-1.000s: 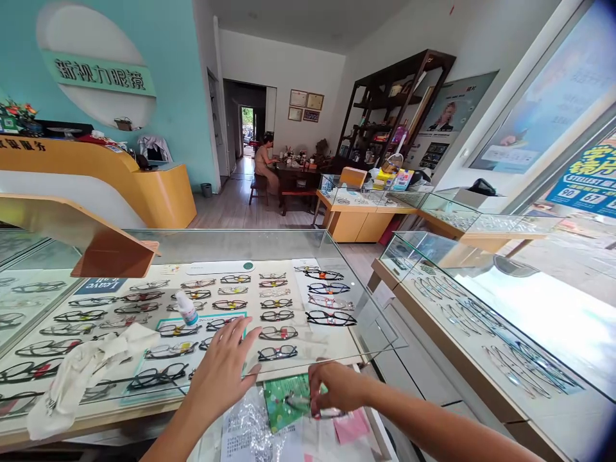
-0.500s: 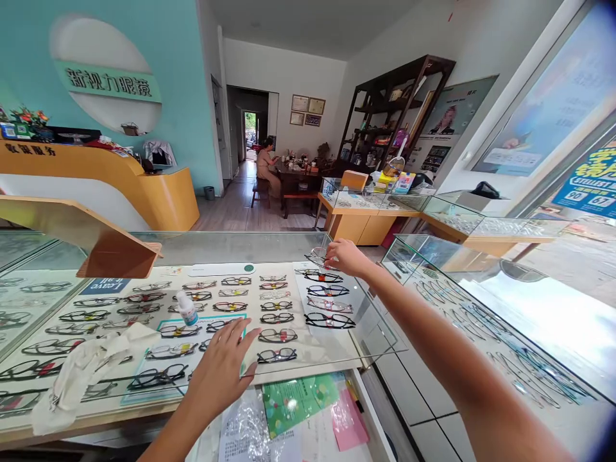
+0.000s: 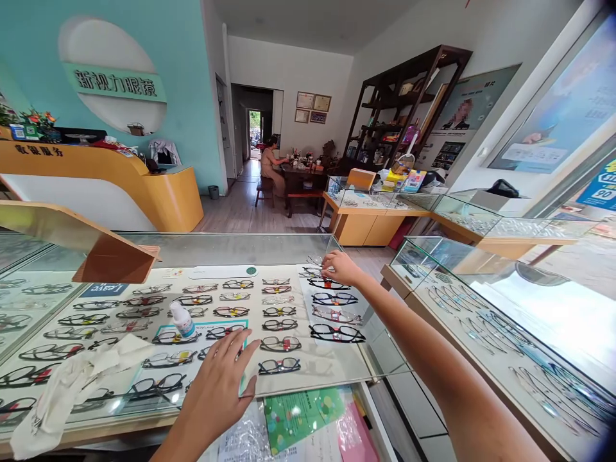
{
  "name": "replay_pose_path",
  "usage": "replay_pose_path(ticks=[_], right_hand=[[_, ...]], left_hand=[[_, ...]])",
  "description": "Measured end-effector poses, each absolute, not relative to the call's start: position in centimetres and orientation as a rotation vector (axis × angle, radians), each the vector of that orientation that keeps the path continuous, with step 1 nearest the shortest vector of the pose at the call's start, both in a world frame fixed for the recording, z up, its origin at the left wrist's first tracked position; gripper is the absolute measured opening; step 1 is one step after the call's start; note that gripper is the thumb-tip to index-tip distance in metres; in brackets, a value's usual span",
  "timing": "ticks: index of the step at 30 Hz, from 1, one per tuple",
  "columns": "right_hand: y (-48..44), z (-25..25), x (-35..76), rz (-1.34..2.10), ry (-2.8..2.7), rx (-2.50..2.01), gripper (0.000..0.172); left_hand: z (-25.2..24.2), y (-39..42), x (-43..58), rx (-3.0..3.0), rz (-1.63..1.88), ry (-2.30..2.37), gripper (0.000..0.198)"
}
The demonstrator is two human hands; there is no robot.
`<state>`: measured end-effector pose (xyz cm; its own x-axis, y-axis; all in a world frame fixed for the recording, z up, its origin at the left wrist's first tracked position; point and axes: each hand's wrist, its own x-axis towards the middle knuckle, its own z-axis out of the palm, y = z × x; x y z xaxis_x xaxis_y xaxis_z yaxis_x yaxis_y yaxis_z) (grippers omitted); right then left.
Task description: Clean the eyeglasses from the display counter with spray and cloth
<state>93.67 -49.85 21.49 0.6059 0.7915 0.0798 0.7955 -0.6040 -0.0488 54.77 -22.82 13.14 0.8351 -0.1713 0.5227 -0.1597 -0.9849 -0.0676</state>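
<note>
My right hand [image 3: 339,265] reaches to the far right corner of the glass display case [image 3: 231,247]. Its fingers pinch a thin, pale pair of glasses [image 3: 314,261] just above a column of dark-framed glasses [image 3: 335,299]. I cannot tell whether the hand is over the glass or under it. My left hand [image 3: 217,386] lies flat on the case's near edge, fingers spread, holding nothing. Rows of glasses [image 3: 231,312] fill the tray under the glass.
A small white spray bottle [image 3: 182,319] and a crumpled white cloth [image 3: 72,378] lie on the glass to the left. Green and pink papers [image 3: 308,417] sit in the open drawer below. A second case [image 3: 481,301] stands right. A person sits at a distant table [image 3: 269,163].
My right hand lifted a pair of glasses from the drawer near me and carried it to the far right corner of the case, where it now sinks slightly. The left hand stayed put.
</note>
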Motion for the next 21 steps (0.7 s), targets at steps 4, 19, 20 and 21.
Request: replay_pose_path(ticks=[4, 19, 20, 21], right_hand=[[-49.9, 21.2, 94.8, -0.055, -1.268, -2.779, 0.042], [-49.8, 21.8, 95.3, -0.033, -1.123, -2.809, 0.044], [-49.7, 22.1, 95.0, -0.049, -1.105, -2.797, 0.044], [-49.7, 22.6, 94.5, -0.074, -1.088, -2.778, 0.043]], left_hand=[[13.2, -22.8, 54.8, -2.976, -0.871, 0.283, 0.051], [13.1, -23.0, 55.0, -3.029, -0.856, 0.269, 0.050], [13.1, -23.0, 55.0, -3.028, -0.852, 0.266, 0.050], [13.1, -22.9, 55.0, -3.027, -0.848, 0.265, 0.050]])
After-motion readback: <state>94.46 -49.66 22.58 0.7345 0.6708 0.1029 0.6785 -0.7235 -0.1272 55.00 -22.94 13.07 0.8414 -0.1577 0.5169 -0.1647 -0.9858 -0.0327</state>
